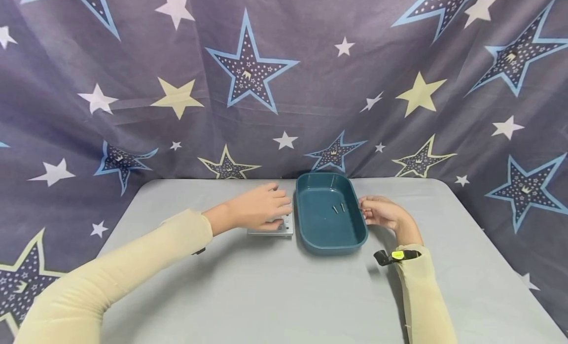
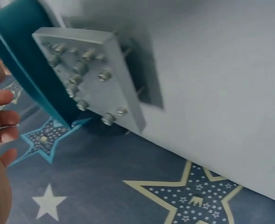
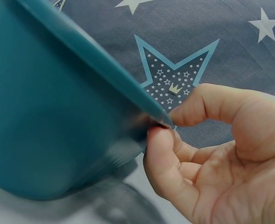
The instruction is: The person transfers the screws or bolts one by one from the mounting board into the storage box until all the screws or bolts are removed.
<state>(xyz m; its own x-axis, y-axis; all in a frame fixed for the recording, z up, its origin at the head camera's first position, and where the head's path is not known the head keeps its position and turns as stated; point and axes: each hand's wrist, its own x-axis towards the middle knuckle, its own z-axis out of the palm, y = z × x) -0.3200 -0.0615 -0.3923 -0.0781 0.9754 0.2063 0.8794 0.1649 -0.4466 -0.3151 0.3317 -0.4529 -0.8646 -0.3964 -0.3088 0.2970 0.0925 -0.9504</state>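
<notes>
A teal plastic tub (image 1: 330, 248) stands in the middle of the table in the head view, with two small screws (image 1: 342, 207) on its floor. My right hand (image 1: 382, 212) pinches the tub's right rim between thumb and forefinger, which the right wrist view shows up close. Just left of the tub lies a silver metal plate (image 2: 97, 91), set with several socket-head screws whose shanks stick out beneath. Over this plate hovers my left hand (image 1: 262, 206), fingers spread and loosely extended, covering much of it in the head view. Nothing shows between those fingers.
A pale grey table (image 1: 266, 294) carries the tub and the plate, both toward its back edge. Right behind it hangs a dark curtain (image 1: 266, 127) with a star print. A black strap with a yellow tag (image 1: 398, 255) sits at my right wrist.
</notes>
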